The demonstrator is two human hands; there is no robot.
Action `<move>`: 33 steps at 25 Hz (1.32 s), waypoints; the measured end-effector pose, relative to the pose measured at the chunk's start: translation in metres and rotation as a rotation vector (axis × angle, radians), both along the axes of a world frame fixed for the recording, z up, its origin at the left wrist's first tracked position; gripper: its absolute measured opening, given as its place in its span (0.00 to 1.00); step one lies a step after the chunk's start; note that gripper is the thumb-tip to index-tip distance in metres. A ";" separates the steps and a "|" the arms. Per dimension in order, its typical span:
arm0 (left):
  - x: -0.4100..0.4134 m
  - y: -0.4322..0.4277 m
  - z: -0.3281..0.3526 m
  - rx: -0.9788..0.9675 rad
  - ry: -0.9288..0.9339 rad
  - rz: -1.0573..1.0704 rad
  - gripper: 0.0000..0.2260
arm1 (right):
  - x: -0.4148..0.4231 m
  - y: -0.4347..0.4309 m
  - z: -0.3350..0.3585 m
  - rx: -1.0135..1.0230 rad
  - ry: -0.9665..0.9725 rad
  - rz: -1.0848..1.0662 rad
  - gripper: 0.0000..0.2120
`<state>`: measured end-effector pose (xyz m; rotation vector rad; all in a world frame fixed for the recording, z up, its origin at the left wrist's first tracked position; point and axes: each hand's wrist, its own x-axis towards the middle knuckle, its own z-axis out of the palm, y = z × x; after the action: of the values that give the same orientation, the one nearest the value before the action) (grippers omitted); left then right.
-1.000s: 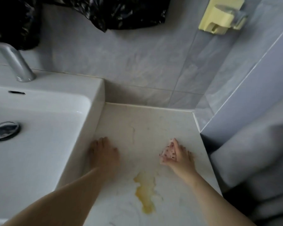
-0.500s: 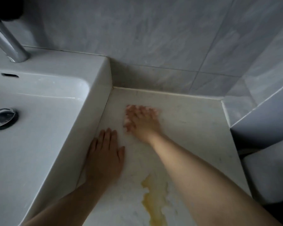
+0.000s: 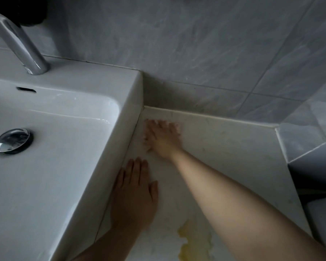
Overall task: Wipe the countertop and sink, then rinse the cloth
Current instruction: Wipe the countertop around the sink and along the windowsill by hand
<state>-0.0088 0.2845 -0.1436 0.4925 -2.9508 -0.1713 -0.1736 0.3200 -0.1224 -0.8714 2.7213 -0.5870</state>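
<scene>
Fingers (image 3: 169, 127) of the right hand (image 3: 162, 138) were spread and pressed flat on the countertop (image 3: 233, 147), up in the far corner where the sink (image 3: 109, 166) wall meets the tiled wall (image 3: 196, 53). We noted blurred pale material at the fingertips and along the thumb side; it was probably the cloth (image 3: 146, 140), pinned under the palm, though we could not tell for sure. The hand was not curled around it.

We counted two hands and two bare forearms. The left hand (image 3: 134, 196) lay open, palm down, fingers straight and close together, thumb out to the right. It held nothing and rested on the countertop just beside the sink's outer wall, nearer to us than the right hand and apart from it.

We counted one sink, white and rectangular, filling the left of the view, with one chrome drain plug (image 3: 12, 141), one overflow slot (image 3: 26, 89) and one chrome faucet (image 3: 19, 42) at its back rim.

We logged one yellow stain (image 3: 194, 242) on the countertop at the near edge, between the two forearms, well apart from the right hand's fingers.
</scene>
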 end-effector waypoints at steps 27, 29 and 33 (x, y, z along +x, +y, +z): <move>-0.002 0.001 0.001 -0.031 0.004 0.002 0.26 | -0.051 0.242 -0.003 0.456 0.247 -0.475 0.21; -0.002 0.000 0.000 -0.043 0.017 -0.005 0.26 | -0.071 0.246 -0.004 0.475 0.216 -0.408 0.23; -0.001 -0.001 -0.002 -0.044 0.017 -0.009 0.26 | -0.039 0.238 -0.004 0.369 0.131 -0.418 0.26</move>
<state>-0.0100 0.2839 -0.1452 0.4691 -2.9334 -0.1104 -0.2127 0.5578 -0.1267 -0.2613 3.0078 -0.0818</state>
